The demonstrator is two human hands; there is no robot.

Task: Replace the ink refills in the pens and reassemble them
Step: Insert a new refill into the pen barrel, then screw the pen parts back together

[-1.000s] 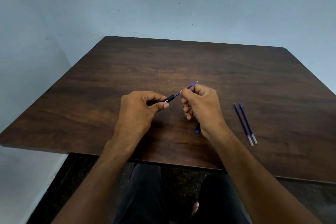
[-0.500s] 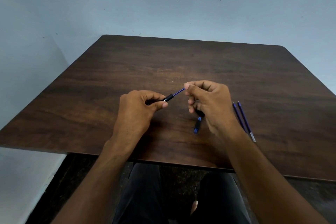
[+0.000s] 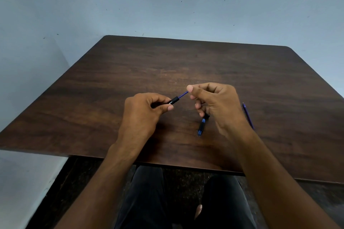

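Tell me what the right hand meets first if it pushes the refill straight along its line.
The right hand pinches the refill, which points down-left into the black barrel in the left hand. It would likely meet the barrel's mouth first.

Your spot: bare room corner, type unclear, maybe home or plain office. You sit at dark wood-grain table (image 3: 186, 65) pushed near pale blue painted walls (image 3: 167, 2), scuffed and speckled. Dark stone-look floor (image 3: 61, 182) under table. Pen parts only items out; no furnishings visible.
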